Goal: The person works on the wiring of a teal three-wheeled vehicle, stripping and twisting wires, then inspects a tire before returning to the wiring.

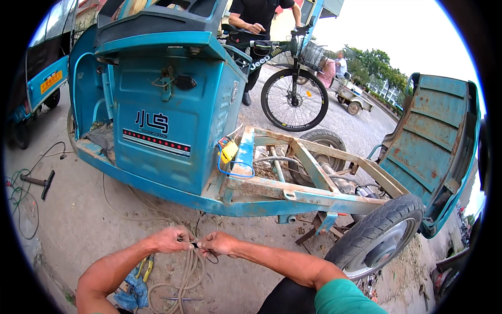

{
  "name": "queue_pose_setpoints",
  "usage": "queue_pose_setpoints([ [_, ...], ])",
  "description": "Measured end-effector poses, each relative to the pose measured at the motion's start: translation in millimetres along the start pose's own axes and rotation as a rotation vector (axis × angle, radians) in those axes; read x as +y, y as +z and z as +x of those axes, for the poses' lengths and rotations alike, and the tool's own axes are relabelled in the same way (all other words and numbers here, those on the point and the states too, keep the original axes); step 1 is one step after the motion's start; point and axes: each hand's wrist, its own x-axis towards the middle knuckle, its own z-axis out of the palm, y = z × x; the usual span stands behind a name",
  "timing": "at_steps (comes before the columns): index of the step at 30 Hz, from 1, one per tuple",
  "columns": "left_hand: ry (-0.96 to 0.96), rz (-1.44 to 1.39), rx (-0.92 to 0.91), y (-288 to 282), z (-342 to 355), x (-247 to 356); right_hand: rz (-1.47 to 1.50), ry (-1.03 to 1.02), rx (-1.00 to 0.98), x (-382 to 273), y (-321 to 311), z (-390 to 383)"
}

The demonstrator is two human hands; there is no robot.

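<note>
My left hand and my right hand meet low in the view, with fingers pinched together. Between the fingertips is a small black piece on thin dark wire, too small to name more closely. Part of the dark wire loops out under my right hand. Just below, a thick beige cable lies coiled on the ground. Pliers with yellow handles rest beside it, next to a crumpled blue cloth. The teal three-wheeled vehicle stands just beyond my hands.
The vehicle's open frame shows wiring, with a rear wheel at right and its cargo bed tipped up. A T-handled tool lies on the left ground near a green cord. A person stands behind a bicycle.
</note>
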Motion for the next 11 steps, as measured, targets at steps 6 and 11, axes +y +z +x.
queue_pose_setpoints([
  [6, 0.043, 0.036, 0.002, 4.8, 1.2, -3.1, 0.016, 0.080, 0.011, 1.8, 1.9, 0.0],
  [11, -0.208, -0.106, -0.055, 3.3, 1.7, -21.9, -0.033, 0.005, 0.040, 4.1, -0.4, 9.2],
])
